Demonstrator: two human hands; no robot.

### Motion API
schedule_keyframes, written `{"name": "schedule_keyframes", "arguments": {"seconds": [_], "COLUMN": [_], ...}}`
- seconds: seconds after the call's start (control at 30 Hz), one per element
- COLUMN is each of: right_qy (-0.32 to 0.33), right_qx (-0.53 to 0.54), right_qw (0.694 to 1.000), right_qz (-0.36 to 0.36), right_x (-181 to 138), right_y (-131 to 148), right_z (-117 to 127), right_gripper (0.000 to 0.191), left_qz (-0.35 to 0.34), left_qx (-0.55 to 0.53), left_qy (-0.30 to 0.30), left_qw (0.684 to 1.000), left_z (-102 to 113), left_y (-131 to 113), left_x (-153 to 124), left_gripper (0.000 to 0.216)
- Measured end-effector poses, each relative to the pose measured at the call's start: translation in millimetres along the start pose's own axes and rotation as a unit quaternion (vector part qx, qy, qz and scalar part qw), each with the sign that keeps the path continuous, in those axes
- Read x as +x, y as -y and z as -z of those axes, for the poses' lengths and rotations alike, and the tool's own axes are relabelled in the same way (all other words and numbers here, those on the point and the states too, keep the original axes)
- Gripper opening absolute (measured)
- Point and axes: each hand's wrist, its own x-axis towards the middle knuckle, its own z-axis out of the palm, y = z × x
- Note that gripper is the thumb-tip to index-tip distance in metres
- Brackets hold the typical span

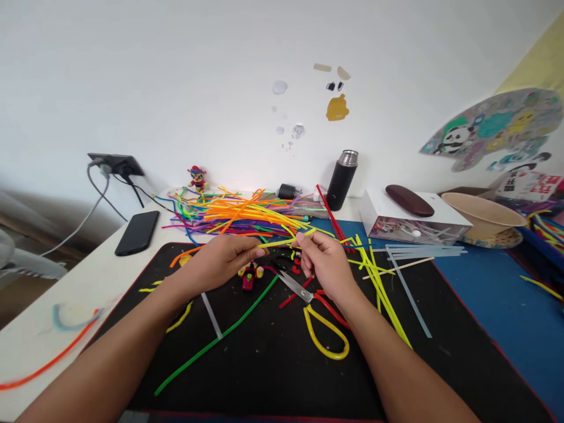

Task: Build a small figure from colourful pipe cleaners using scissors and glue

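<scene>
A yellow pipe cleaner (282, 242) runs between my two hands above the black mat. My left hand (224, 258) pinches its left part between thumb and fingers. At its right part, my right hand (321, 255) is closed on it, with a short end showing past the fingers. Below my right hand lie scissors (305, 294) with one red and one yellow handle, blades parted. A small dark red and black figure (249, 277) lies beside my left hand. Nearby is a long green pipe cleaner (215, 339) on the mat.
A heap of coloured pipe cleaners (247, 214) lies along the back by the wall. A black thermos (342, 181), a white box (409, 223) and glue sticks (409, 294) are to the right. A phone (137, 233) lies at left; a finished-looking figurine (197, 178) stands behind.
</scene>
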Motion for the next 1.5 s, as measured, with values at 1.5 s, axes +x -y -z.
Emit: {"name": "schedule_keyframes", "arguments": {"seconds": [1.5], "right_qy": [0.052], "right_qx": [-0.666], "right_qw": [0.744], "right_qz": [-0.021], "right_x": [11.0], "right_y": [7.1], "right_z": [25.3], "right_gripper": [0.022], "left_qz": [0.08], "left_qx": [0.062], "left_qy": [-0.313], "left_qw": [0.944], "left_z": [-17.3], "left_y": [46.5], "left_x": [-15.2], "left_gripper": [0.045]}}
